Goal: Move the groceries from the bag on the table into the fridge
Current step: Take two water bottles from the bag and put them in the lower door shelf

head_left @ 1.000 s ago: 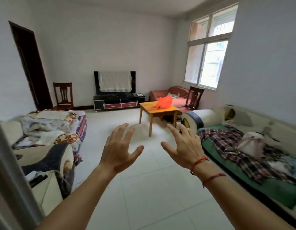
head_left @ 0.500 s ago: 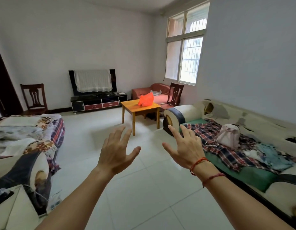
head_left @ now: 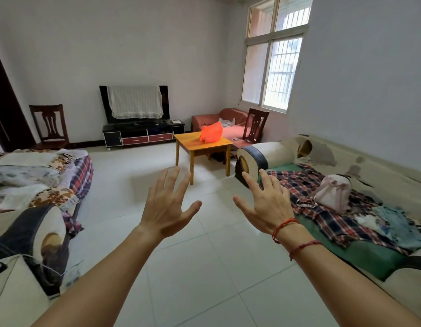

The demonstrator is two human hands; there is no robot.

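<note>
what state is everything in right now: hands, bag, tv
left hand: open, fingers spread, holding nothing
right hand: open, fingers spread, holding nothing
bag: sitting on the table, no hand on it
TV: screen dark, mostly draped with a white cloth

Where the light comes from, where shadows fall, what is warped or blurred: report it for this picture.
Head view: daylight enters through the window on the right, its panes overexposed; the table throws a soft shadow leftward across the glossy floor; the wide lens bows the walls and forearms near the edges; the bag, left hand and right hand look sharp.
</note>
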